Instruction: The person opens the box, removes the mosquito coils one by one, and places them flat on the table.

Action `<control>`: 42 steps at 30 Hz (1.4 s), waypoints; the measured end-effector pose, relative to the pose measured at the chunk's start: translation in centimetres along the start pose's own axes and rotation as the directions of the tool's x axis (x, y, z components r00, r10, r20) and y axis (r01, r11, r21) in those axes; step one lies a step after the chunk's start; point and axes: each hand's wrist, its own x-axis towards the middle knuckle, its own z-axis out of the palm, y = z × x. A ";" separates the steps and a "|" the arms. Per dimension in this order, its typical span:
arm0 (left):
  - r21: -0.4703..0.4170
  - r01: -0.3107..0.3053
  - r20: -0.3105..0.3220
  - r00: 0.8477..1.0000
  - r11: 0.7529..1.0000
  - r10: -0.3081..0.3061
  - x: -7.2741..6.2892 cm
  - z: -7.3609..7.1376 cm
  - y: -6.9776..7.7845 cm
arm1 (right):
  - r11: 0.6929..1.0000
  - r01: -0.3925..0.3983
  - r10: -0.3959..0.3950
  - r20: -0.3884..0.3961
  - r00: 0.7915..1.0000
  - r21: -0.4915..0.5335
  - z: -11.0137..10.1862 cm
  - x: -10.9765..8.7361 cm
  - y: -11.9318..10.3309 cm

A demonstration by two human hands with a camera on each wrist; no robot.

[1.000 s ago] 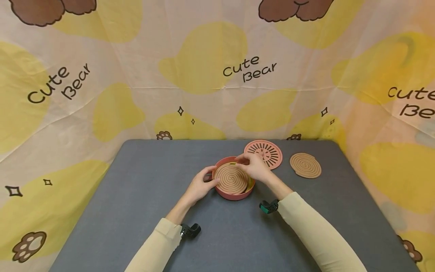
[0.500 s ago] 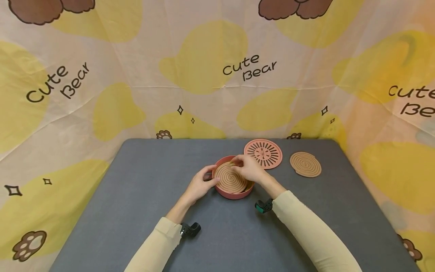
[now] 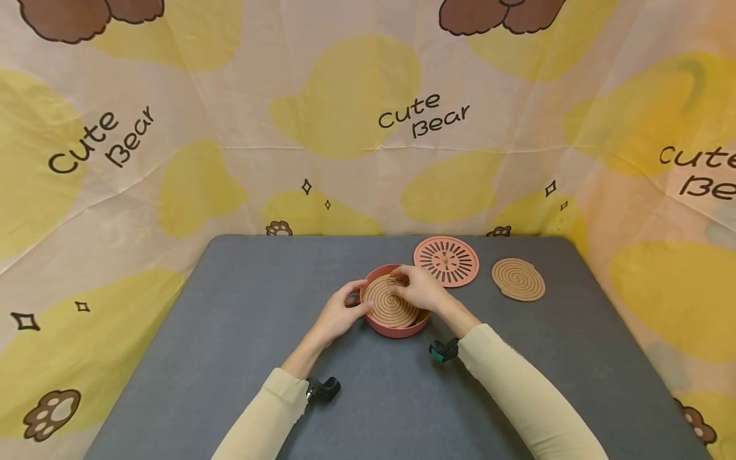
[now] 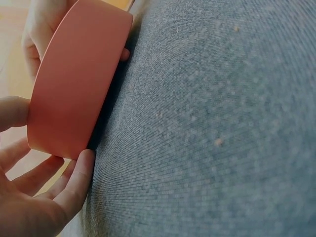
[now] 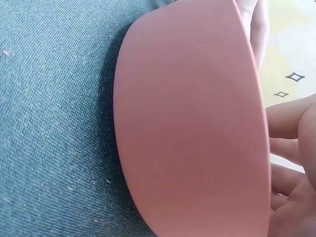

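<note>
A tan spiral mosquito coil lies inside a round pinkish-red mosquito coil holder on the table. From the left side, my left hand grips the holder, thumb at the rim and fingers around the outer wall. In the left wrist view those fingers touch the wall low down, close to the table. My right hand reaches over the holder's back right rim, its curled fingers and thumb at the coil's far edge. The holder's wall hides those fingertips in the right wrist view.
Behind the holder to the right lies a pink slotted lid. A second mosquito coil rests farther right on the grey table. A patterned cloth stands around the table's back and sides.
My right hand has shifted a little left and inward over the mosquito coil, with its thumb lower on it. My left hand and the holder stay in place.
</note>
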 end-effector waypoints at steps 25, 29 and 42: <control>0.008 0.008 -0.003 1.000 1.000 -0.008 -0.1 -0.1 0.2 | 0.998 0.058 -0.058 -0.025 0.998 0.019 0.1 0.0 0.1; 0.010 0.010 -0.006 1.000 1.000 -0.010 -0.1 -0.1 0.2 | 0.996 0.065 -0.064 -0.021 0.998 0.061 -0.2 -0.1 0.0; 0.012 0.007 0.000 1.000 1.000 -0.007 0.0 0.0 0.1 | 0.988 0.066 -0.071 0.025 0.997 0.142 -1.7 0.2 0.6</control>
